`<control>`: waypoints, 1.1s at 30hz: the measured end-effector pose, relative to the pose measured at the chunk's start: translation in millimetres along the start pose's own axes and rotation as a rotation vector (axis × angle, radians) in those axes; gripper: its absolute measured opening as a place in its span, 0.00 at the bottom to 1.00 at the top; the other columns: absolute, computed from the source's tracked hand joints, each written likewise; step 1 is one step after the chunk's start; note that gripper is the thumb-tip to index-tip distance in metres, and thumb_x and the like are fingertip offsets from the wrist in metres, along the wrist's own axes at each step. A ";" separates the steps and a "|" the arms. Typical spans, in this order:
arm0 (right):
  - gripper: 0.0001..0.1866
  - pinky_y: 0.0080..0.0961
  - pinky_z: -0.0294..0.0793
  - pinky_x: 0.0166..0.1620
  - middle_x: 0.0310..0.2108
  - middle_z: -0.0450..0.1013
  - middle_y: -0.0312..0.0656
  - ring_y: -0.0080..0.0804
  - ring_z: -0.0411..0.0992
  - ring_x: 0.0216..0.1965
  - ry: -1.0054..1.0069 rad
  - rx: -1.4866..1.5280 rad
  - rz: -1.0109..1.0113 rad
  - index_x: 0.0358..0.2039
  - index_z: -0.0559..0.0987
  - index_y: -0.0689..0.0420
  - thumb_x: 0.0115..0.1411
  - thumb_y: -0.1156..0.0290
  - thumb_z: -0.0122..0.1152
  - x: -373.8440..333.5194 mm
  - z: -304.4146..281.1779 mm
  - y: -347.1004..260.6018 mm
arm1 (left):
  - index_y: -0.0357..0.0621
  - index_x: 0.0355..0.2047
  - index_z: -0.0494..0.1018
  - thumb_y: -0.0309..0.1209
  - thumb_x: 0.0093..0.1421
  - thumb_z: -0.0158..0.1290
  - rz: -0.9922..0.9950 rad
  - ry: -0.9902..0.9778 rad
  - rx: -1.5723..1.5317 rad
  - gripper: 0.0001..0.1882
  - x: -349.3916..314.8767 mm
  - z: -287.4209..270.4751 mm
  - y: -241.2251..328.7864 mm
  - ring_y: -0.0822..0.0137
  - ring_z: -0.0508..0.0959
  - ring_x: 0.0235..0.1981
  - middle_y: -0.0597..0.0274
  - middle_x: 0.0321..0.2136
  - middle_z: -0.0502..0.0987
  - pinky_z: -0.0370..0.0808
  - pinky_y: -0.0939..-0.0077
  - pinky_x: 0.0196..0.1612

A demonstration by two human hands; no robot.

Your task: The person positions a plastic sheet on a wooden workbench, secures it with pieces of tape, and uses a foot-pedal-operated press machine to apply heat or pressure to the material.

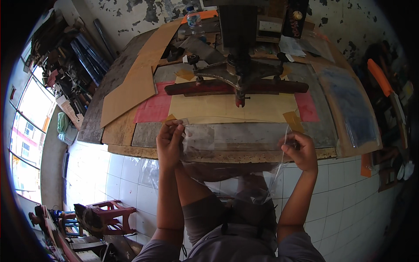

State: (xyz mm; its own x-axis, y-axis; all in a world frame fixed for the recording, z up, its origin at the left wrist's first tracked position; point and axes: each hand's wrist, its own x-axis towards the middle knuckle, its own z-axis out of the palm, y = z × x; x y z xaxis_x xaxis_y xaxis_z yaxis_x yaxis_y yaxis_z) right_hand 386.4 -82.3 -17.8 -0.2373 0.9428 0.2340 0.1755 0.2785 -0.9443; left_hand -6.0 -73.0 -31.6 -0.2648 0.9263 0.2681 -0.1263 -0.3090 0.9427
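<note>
A clear plastic sheet [235, 168] stretches between my two hands and droops over the front edge of the worktable. My left hand [169, 142] pinches its left upper corner, and my right hand [301, 150] has the right edge between thumb and fingers. Just beyond the sheet lies a cream-coloured panel [231, 109] with pink pieces [150, 102] at its sides and small tan tabs [293, 121] at its corners. Above that panel stands a press with a long dark red bar [270, 87], which hides part of the panel.
Brown board pieces [128, 96] lie along the table's left side. A plastic bottle [192, 17] stands at the back. Bluish clear sheets [349, 109] rest on the right side. A red stool [115, 216] is on the tiled floor at lower left.
</note>
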 end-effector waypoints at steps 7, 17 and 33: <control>0.08 0.15 0.70 0.37 0.31 0.76 0.31 0.15 0.71 0.33 0.324 0.102 -0.011 0.37 0.80 0.62 0.65 0.70 0.67 -1.1 -1.5 13.1 | 0.37 0.50 0.72 0.26 0.68 0.56 -0.098 -0.131 0.185 0.12 -2.0 3.4 12.3 0.81 0.77 0.30 0.66 0.29 0.81 0.70 0.86 0.33; 0.14 0.14 0.69 0.40 0.35 0.75 0.31 0.14 0.70 0.34 0.494 0.139 -0.105 0.45 0.80 0.62 0.66 0.65 0.67 3.1 0.9 17.5 | 0.36 0.53 0.72 0.25 0.60 0.65 -0.117 -0.366 0.362 0.22 -6.0 3.4 14.1 0.78 0.80 0.35 0.64 0.33 0.83 0.75 0.83 0.38; 0.14 0.14 0.67 0.37 0.34 0.74 0.31 0.13 0.68 0.33 0.472 0.117 -0.070 0.46 0.80 0.61 0.66 0.66 0.67 2.3 1.7 19.4 | 0.35 0.59 0.66 0.21 0.61 0.62 -0.105 -0.290 0.277 0.27 -6.6 9.5 16.4 0.78 0.77 0.33 0.67 0.28 0.78 0.73 0.82 0.41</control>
State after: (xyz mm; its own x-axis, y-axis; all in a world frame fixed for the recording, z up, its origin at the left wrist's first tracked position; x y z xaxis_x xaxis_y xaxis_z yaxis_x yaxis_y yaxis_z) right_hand 387.6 -75.1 -36.0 0.2193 0.9103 0.3512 0.0595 0.3468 -0.9360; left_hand 2.8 -82.2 -16.1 0.0216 0.9844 0.1747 0.1344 -0.1761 0.9752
